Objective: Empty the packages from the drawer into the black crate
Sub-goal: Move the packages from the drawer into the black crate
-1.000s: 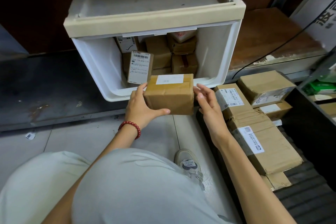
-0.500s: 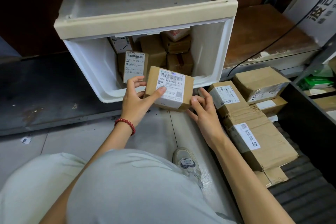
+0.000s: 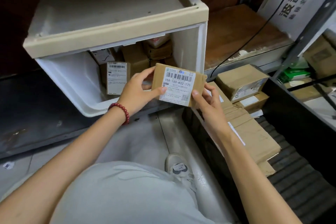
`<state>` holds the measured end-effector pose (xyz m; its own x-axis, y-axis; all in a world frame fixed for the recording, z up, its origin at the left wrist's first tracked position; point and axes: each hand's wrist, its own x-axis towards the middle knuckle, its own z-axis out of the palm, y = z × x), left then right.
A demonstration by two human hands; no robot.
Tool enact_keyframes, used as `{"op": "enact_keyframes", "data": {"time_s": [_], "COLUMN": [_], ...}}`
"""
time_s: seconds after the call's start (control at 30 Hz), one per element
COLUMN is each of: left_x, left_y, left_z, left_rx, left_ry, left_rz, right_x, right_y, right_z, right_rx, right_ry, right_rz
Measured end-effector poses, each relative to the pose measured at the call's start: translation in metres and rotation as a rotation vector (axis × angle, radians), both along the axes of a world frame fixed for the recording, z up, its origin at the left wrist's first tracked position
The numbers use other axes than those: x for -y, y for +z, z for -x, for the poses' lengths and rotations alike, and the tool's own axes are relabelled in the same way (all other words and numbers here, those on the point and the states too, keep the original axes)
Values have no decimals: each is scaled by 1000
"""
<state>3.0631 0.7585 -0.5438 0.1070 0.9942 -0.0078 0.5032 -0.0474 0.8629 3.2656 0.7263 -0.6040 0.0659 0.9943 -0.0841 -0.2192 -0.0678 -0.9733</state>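
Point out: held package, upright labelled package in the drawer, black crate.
held package (image 3: 177, 85), head view, on its white shipping label.
upright labelled package (image 3: 116, 78), head view, on its label, inside the drawer.
black crate (image 3: 198, 129), head view, on its near left wall.

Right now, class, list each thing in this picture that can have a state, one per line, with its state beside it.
Drawer: pulled open, packages left inside.
Held box: lifted clear, label facing up, tilted.
Left hand: gripping the box's left edge.
Right hand: gripping the box's right lower corner.
Upright package: standing in the drawer, label forward.
Black crate: partly filled with boxes.
Large box: lying flat in the crate.
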Motion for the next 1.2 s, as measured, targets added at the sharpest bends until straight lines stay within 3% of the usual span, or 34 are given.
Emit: {"op": "enact_keyframes", "data": {"time_s": [0.27,0.43,0.6,0.8,1.2], "left_x": [-41,-53,-58,-59,-65], "left_y": [37,36,11,-43,-72], "left_z": [-89,-164,-236,-266,-260], "left_rx": [-119,-314,-422,-718,-839], "left_ry": [-219,-383,-528,-621,-612], "left_rz": [-110,-210,-246,-317,-312], "right_x": [-2,7,27,59,67], "right_y": [14,15,2,-39,-113], "right_z": [-79,-141,-204,-259,-223], "right_rx": [-66,-46,-13,-37,16], "right_ry": [-163,-308,-453,-638,-490], "right_rz": [74,100,189,362,737]}}
